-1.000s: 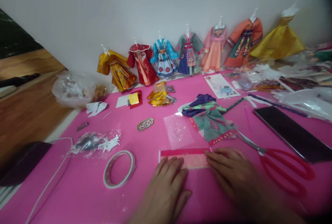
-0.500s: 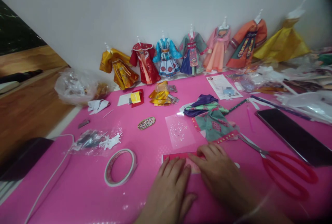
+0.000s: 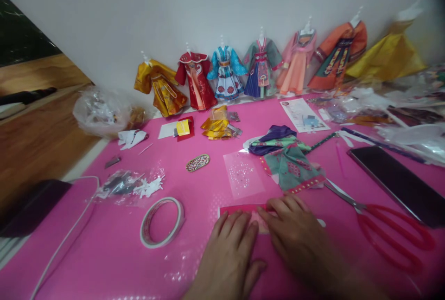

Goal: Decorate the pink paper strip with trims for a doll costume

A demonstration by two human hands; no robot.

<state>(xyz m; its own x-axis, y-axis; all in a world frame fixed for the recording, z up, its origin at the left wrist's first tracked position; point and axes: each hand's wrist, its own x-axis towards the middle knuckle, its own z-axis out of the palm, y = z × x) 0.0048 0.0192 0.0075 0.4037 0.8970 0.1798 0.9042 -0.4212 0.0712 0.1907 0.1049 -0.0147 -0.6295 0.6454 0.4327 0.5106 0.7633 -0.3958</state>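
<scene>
A small red and pink piece of fabric [image 3: 259, 221] lies flat on the pink table [image 3: 114, 253]. My left hand [image 3: 231, 249] rests on its left part, palm down, fingers laid out and the thumb apart. From the right, my right hand [image 3: 294, 230] presses on the piece, its index finger reaching toward the left fingertips and the other fingers slightly bent. Neither hand grips anything that shows. Much of the piece is hidden beneath both hands. Just beyond it are a clear sheet of small gems [image 3: 241, 174] and a folded green and purple cloth [image 3: 292, 165].
Red-handled scissors [image 3: 361, 206] and a black phone [image 3: 396, 184] lie to the right. A tape roll [image 3: 162, 222] and a plastic bag of white bits [image 3: 130, 186] are at the left. Several small dresses, such as a blue one [image 3: 225, 75], stand along the wall.
The view has shifted slightly, so objects on the right sit a little farther right. Both hands stay on the fabric piece in nearly the same pose.
</scene>
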